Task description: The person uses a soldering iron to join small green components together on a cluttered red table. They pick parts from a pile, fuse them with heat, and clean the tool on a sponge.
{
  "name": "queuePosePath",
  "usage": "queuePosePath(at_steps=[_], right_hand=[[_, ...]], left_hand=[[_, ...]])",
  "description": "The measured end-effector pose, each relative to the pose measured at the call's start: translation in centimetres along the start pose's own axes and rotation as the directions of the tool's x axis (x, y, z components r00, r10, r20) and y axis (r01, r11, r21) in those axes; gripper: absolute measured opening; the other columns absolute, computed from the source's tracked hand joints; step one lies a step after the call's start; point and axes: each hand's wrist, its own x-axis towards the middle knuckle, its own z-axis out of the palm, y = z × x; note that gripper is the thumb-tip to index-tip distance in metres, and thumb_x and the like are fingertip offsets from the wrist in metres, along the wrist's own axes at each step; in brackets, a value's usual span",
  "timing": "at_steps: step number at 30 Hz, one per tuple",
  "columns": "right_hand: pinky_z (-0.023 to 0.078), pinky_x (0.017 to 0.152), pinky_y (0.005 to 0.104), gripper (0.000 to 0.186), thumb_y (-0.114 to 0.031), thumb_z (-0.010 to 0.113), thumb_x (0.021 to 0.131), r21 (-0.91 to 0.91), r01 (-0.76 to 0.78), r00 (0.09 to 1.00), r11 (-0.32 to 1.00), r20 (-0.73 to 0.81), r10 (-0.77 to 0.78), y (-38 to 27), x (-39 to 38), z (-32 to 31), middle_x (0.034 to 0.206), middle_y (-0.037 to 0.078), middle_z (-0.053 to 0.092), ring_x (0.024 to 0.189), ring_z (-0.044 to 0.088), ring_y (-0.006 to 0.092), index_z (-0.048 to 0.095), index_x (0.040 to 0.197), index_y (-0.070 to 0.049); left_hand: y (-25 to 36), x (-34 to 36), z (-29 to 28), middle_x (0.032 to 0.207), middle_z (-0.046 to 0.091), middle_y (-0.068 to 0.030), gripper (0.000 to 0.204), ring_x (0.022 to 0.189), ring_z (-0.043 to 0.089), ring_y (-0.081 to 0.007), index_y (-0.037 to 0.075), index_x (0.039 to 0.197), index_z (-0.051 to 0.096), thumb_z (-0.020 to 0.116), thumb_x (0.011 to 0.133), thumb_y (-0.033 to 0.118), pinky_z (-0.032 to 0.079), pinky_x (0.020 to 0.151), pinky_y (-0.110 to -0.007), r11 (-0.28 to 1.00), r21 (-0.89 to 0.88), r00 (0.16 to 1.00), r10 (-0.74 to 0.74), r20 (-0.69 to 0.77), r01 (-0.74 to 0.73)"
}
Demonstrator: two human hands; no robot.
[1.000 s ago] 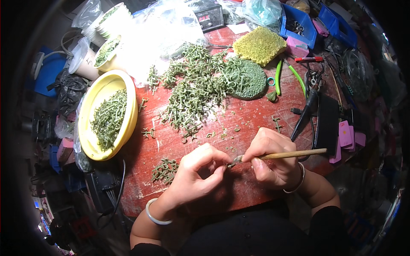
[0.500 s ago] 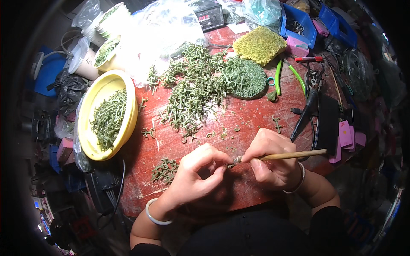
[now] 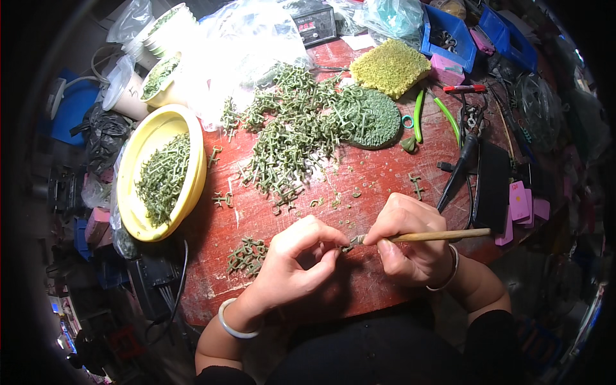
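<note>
My left hand point(image 3: 298, 263) pinches a small dark green piece point(image 3: 347, 248) between thumb and forefinger. My right hand point(image 3: 410, 247) grips a wooden-handled tool point(image 3: 459, 234), its pale, narrow tip touching or very close to that piece. A small pile of green branched pieces point(image 3: 247, 256) lies beside my left hand. Beyond both hands is a large heap of similar pieces point(image 3: 282, 154) on the scratched red tabletop point(image 3: 359, 183).
A yellow basin point(image 3: 128, 202) of green pieces stands left, with tubs point(image 3: 119, 90) behind. Round green pad point(image 3: 378, 125), yellow sponge point(image 3: 388, 67), green-handled tools point(image 3: 418, 115), black phone-like slab point(image 3: 489, 189), pink blocks point(image 3: 518, 205) and blue bins point(image 3: 449, 35) sit right.
The far end of the tool in my right hand has dipped very slightly. Both hands stay in nearly the same place.
</note>
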Motion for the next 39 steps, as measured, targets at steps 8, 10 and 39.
queuePosePath(at_steps=[8, 10, 39], right_hand=[[0.050, 0.061, 0.0398, 0.011, 0.002, 0.067, 0.083, -0.023, 0.011, 1.000, 1.000, 0.007, -0.011, -0.02, -0.10, 0.32, 0.083, 0.011, 0.063, 0.068, 0.059, 0.0287, 0.065, 0.093, -0.002], [0.050, 0.061, 0.0399, 0.012, 0.003, 0.067, 0.083, -0.024, 0.012, 1.000, 1.000, 0.010, -0.012, -0.01, -0.13, 0.36, 0.083, 0.010, 0.063, 0.068, 0.060, 0.0288, 0.065, 0.094, -0.002], [0.049, 0.061, 0.0391, 0.010, 0.002, 0.064, 0.084, 0.020, -0.033, 0.999, 0.999, -0.016, 0.033, -0.09, -0.14, 0.54, 0.084, 0.009, 0.064, 0.068, 0.060, 0.0265, 0.064, 0.094, -0.001]], left_hand=[[0.58, 0.29, -0.16, 0.090, 0.064, -0.0057, 0.025, 0.072, 0.058, -0.0145, 0.002, 0.108, 0.073, 0.068, 0.085, -0.005, 0.049, 0.068, -0.028, 0.990, 0.094, 0.995, 0.101, 0.023, -0.103], [0.62, 0.25, -0.23, 0.092, 0.065, -0.0061, 0.026, 0.072, 0.058, -0.0152, 0.002, 0.109, 0.073, 0.068, 0.084, -0.004, 0.050, 0.069, -0.029, 0.989, 0.124, 0.996, 0.079, 0.035, -0.083], [0.01, -0.14, -0.13, 0.094, 0.066, -0.0038, 0.021, 0.078, 0.057, -0.0108, 0.002, 0.110, 0.073, 0.069, 0.090, -0.002, 0.047, 0.071, -0.025, 0.998, -0.041, 0.999, -0.039, 0.019, 0.039]])
